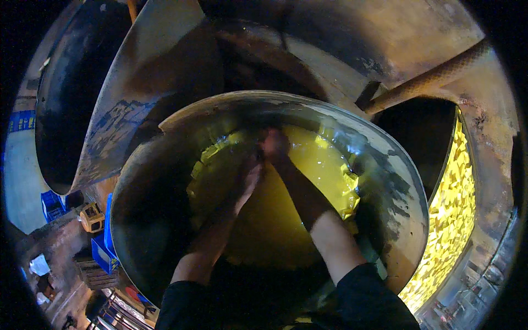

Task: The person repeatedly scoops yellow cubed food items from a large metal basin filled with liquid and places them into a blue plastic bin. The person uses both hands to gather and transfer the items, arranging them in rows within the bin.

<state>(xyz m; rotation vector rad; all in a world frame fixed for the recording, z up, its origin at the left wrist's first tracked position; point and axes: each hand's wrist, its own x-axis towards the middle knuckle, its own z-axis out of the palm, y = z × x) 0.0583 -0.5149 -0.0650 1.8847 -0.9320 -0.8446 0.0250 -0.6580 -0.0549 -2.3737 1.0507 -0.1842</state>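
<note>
Both of my arms reach down into a large round metal pan [396,165] that holds yellowish liquid [272,206]. My right hand [274,144] is over the far part of the liquid, its fingers bunched in shadow. Close beside it on the left is my left hand [253,165], dark and blurred. Whether either hand holds something cannot be made out. Yellow pieces [350,185] line the liquid's edge on the right, and more yellow pieces [206,156] lie along its left edge.
Right of the pan, another large vessel holds many yellow cut pieces [447,218]. A thick brown pole [425,84] slants above it. A large curved metal sheet [119,107] stands at upper left. Blue bins [103,253] and a yellow-brown crate [92,217] are at lower left.
</note>
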